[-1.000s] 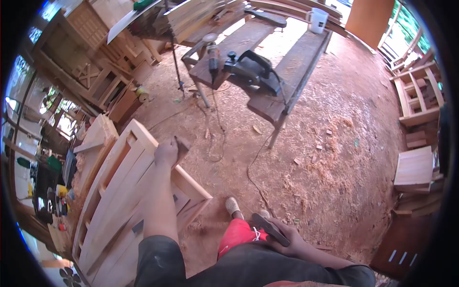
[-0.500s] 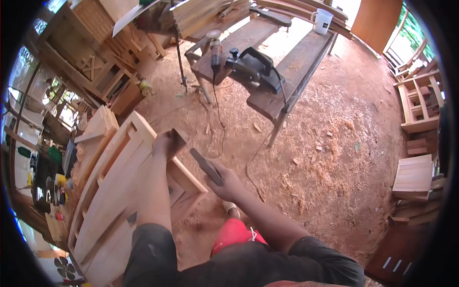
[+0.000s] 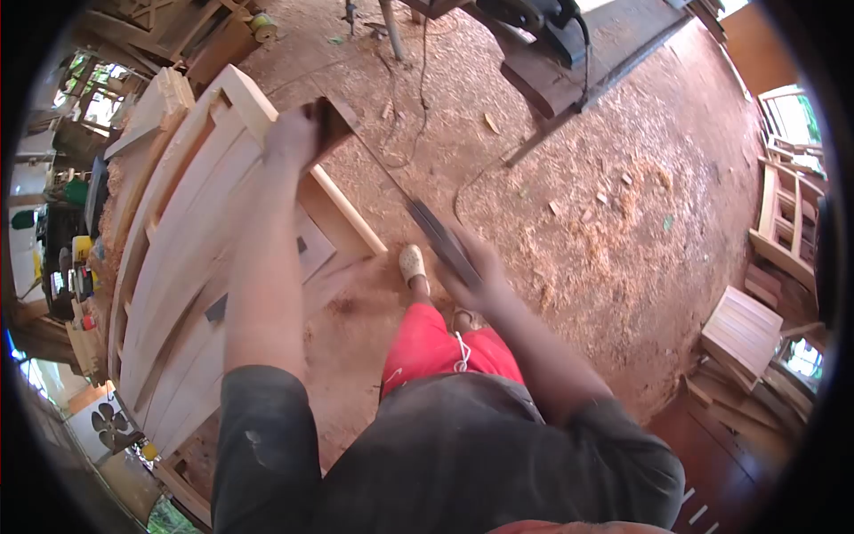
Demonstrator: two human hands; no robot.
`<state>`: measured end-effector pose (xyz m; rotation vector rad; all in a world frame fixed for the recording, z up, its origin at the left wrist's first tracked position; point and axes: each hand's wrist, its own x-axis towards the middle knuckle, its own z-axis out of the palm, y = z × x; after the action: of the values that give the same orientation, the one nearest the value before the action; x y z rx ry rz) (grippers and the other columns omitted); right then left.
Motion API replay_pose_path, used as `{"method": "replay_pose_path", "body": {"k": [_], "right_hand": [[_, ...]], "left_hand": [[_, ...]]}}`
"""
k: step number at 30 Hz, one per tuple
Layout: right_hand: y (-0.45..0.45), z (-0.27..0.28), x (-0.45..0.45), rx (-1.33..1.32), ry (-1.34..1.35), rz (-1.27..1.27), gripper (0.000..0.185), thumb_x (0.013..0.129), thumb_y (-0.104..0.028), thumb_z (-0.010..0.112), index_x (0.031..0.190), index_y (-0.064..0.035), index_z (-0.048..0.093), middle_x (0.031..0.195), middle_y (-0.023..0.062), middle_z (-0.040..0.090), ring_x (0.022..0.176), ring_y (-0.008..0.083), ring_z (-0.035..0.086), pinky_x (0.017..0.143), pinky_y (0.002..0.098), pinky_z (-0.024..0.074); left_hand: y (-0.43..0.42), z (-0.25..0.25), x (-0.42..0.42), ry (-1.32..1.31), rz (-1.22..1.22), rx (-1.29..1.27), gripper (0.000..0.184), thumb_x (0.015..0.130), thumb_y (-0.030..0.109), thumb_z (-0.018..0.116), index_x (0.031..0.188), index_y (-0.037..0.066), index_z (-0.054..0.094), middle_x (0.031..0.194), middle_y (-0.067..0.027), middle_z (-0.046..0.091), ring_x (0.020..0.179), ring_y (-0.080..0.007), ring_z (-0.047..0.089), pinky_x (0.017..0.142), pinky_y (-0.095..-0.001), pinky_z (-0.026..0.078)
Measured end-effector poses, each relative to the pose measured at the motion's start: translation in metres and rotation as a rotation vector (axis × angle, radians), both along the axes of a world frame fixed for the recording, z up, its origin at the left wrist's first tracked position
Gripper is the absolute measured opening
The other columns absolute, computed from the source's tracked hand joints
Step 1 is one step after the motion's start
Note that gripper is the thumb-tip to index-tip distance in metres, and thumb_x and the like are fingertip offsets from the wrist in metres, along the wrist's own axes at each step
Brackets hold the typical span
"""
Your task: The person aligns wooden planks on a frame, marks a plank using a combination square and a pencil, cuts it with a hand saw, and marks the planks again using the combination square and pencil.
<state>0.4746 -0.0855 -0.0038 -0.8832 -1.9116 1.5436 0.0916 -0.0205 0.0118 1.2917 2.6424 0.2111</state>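
My left hand [image 3: 298, 133], blurred, is closed at the upper corner of a large pale wooden panel [image 3: 191, 231]. It grips a dark brown block-like piece [image 3: 333, 133] beside the panel's end rail. My right hand [image 3: 476, 271] is closed around a long, narrow dark tool [image 3: 434, 230], held slanting in front of my body. From the tool's tip a thin straight line runs up toward the brown piece. Whether it is a blade edge I cannot tell. The panel leans at my left, its end rail [image 3: 347, 209] facing the floor in front of me.
A bench [image 3: 614, 44] carries a black electric planer [image 3: 556, 27] at the top, with a cord hanging down. Shavings [image 3: 605, 231] and offcuts cover the floor. At the right sits a slatted wooden piece [image 3: 743, 331]; at lower left, a fan [image 3: 111, 427].
My view has tilted down, so the bench now sits higher. My right hand has drawn the dark tool back toward my body, away from the left hand, which stays by the panel corner.
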Motion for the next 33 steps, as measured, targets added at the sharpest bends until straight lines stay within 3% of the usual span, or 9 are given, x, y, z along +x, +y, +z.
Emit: {"method": "replay_pose_path", "body": {"k": [2,4,7,10,12,17,22,26,33], "right_hand": [[0.038,0.012,-0.072,-0.032,0.095,-0.004,0.052,0.093,-0.017,0.071,0.144,-0.0109,0.059,0.097,0.0219,0.074,0.092,0.0427,0.075,0.083,0.0471,0.0576],[0.042,0.035,-0.091,-0.062,0.043,-0.017,0.053,0.096,-0.016,0.071,0.146,-0.0064,0.058,0.097,0.0133,0.072,0.087,0.0251,0.069,0.085,0.0380,0.0561],[0.040,0.029,-0.082,-0.029,0.051,-0.009,0.051,0.097,-0.017,0.071,0.146,-0.0069,0.058,0.094,0.0130,0.070,0.085,0.0252,0.069,0.085,0.0375,0.0557],[0.006,0.029,-0.030,-0.032,0.059,-0.025,0.057,0.094,-0.019,0.072,0.147,-0.0105,0.056,0.105,0.0232,0.074,0.099,0.0477,0.073,0.084,0.0500,0.0575],[-0.028,0.017,0.042,-0.151,-0.130,0.040,0.061,0.093,-0.016,0.072,0.151,-0.0085,0.054,0.107,0.0237,0.074,0.098,0.0473,0.074,0.084,0.0493,0.0579],[-0.084,0.041,0.150,-0.049,-0.114,0.025,0.068,0.090,-0.006,0.070,0.154,0.0014,0.051,0.118,0.0218,0.076,0.105,0.0322,0.080,0.090,0.0406,0.0607],[-0.013,-0.012,0.016,-0.079,0.024,0.024,0.061,0.089,-0.008,0.071,0.148,0.0027,0.056,0.100,0.0141,0.070,0.087,0.0210,0.069,0.084,0.0356,0.0556],[0.048,0.034,-0.103,-0.050,0.071,-0.043,0.049,0.096,-0.015,0.072,0.143,-0.0071,0.061,0.100,0.0143,0.072,0.087,0.0229,0.069,0.085,0.0371,0.0555],[-0.013,0.040,0.010,-0.075,0.040,-0.028,0.044,0.094,-0.014,0.070,0.137,-0.0053,0.063,0.094,0.0122,0.069,0.082,0.0239,0.069,0.082,0.0383,0.0561]], "left_hand": [[0.004,-0.021,-0.018,0.051,-0.185,-0.030,0.065,0.109,0.062,0.038,0.123,0.012,0.077,0.121,-0.0258,0.074,0.118,-0.0472,0.069,0.104,-0.0562,0.053],[0.002,-0.016,-0.021,-0.034,-0.193,0.003,0.066,0.109,0.062,0.038,0.121,0.011,0.077,0.120,-0.0260,0.074,0.119,-0.0479,0.068,0.104,-0.0557,0.053],[0.004,-0.029,-0.026,-0.161,-0.131,0.055,0.067,0.109,0.063,0.039,0.120,0.010,0.077,0.122,-0.0257,0.074,0.121,-0.0480,0.066,0.104,-0.0549,0.052],[0.003,-0.017,-0.021,-0.057,-0.085,0.065,0.065,0.111,0.061,0.038,0.118,0.009,0.078,0.122,-0.0248,0.074,0.121,-0.0475,0.067,0.104,-0.0552,0.052],[-0.003,-0.007,-0.009,-0.003,-0.081,0.061,0.064,0.112,0.058,0.037,0.119,0.009,0.078,0.122,-0.0246,0.075,0.120,-0.0476,0.067,0.103,-0.0555,0.052],[-0.001,-0.015,-0.018,-0.001,-0.146,0.063,0.060,0.112,0.053,0.035,0.121,0.011,0.077,0.125,-0.0247,0.074,0.121,-0.0482,0.067,0.103,-0.0560,0.053],[0.002,-0.015,-0.010,-0.024,-0.003,0.044,0.057,0.110,0.054,0.039,0.120,0.011,0.076,0.127,-0.0250,0.072,0.121,-0.0490,0.065,0.103,-0.0579,0.052],[0.001,-0.004,-0.010,-0.073,-0.162,0.020,0.065,0.109,0.060,0.039,0.123,0.008,0.075,0.123,-0.0266,0.073,0.121,-0.0498,0.065,0.102,-0.0574,0.050],[0.001,-0.003,-0.006,-0.006,-0.058,0.069,0.062,0.111,0.055,0.039,0.118,0.008,0.078,0.121,-0.0273,0.074,0.120,-0.0491,0.067,0.101,-0.0559,0.053]]}}
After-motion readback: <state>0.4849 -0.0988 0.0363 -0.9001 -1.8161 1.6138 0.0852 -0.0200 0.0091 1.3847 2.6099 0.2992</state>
